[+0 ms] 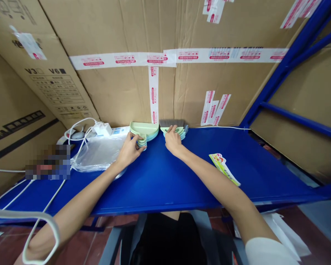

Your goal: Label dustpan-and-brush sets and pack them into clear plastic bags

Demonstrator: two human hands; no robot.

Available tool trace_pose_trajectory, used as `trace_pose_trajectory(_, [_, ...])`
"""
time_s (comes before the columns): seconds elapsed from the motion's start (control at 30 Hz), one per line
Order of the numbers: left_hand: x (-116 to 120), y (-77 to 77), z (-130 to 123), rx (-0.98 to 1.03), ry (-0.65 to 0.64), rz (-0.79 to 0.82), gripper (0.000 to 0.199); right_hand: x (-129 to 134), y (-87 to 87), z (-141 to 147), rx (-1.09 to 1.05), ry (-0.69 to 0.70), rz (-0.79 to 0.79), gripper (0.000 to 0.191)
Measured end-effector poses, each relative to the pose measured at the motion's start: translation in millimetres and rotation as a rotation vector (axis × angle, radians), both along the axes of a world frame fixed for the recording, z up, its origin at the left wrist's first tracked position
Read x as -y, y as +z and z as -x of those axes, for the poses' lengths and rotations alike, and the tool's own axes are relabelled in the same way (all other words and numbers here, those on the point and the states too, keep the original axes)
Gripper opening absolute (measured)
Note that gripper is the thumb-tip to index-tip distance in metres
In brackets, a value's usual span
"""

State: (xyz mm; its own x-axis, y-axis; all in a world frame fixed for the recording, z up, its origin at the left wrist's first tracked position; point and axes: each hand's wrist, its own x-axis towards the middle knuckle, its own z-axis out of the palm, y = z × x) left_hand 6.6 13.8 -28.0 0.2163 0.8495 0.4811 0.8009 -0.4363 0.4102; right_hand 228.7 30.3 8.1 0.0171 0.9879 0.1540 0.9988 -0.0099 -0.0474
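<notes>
A stack of small dustpans (144,128), pale green on top and light blue below, lies against the cardboard at the back of the blue table. My left hand (130,150) has its thumb and fingers closed round the stacked handles. Just to the right is a pile of small hand brushes (183,129) with grey bristles towards the cardboard and green and blue bodies. The fingers of my right hand (173,141) are bent over the top green brush, gripping it at its handle; the fingertips are partly hidden.
Clear plastic bags (98,154) lie left of my left hand, near a white power strip (103,129) with cables. Printed cards (224,169) rest on the blue table (165,187) at right. Cardboard walls (121,92) and a blue metal frame (276,81) enclose the back and sides.
</notes>
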Motion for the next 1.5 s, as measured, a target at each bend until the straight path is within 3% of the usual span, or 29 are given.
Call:
trace_pose_trajectory(0.17, [4.3, -2.4, -3.8, -0.108, 0.084, -0.033, 0.036, 4.2, -0.7, 4.3, 0.013, 0.068, 0.000, 0.083])
trace_pose_trajectory(0.4, [-3.0, -11.9, -3.3, 0.036, -0.024, -0.020, 0.034, 12.5, 6.7, 9.3, 0.003, 0.030, 0.056, 0.089])
trace_pose_trajectory(0.7, [-0.5, -12.3, -7.8, 0.051, -0.083, 0.005, 0.032, 0.2, 28.1, -10.3, -0.087, -0.082, 0.226, 0.102])
trace_pose_trajectory(0.83, [-1.4, -12.4, -7.4, 0.028, -0.091, -0.006, 0.033, -7.5, 42.0, -21.0, -0.197, -0.068, 0.397, 0.115])
trace_pose_trajectory(0.9, [-0.9, -11.4, -7.3, 0.023, -0.091, -0.001, 0.034, -9.6, 50.1, -25.8, -0.272, -0.070, 0.429, 0.111])
trace_pose_trajectory(1.07, [1.4, -8.7, -7.6, 0.036, -0.095, 0.024, 0.036, -19.3, 63.8, -53.2, -0.357, -0.165, 0.282, 0.092])
trace_pose_trajectory(1.17, [0.6, -10.5, -7.6, 0.044, -0.097, 0.012, 0.035, -30.7, 57.3, -71.5, -0.587, -0.202, 0.282, 0.096])
trace_pose_trajectory(1.27, [-1.3, -13.5, -7.3, 0.064, -0.126, 0.009, 0.035, -42.3, 41.3, -78.5, -0.752, -0.137, 0.322, 0.090])
trace_pose_trajectory(1.4, [-1.9, -13.7, -5.9, 0.070, -0.116, 0.023, 0.036, -51.5, 24.6, -77.2, -0.824, -0.083, 0.301, 0.093])
trace_pose_trajectory(1.5, [-1.2, -11.8, -4.3, 0.063, -0.103, 0.042, 0.040, -50.9, 22.7, -78.0, -0.858, -0.048, 0.330, 0.103])
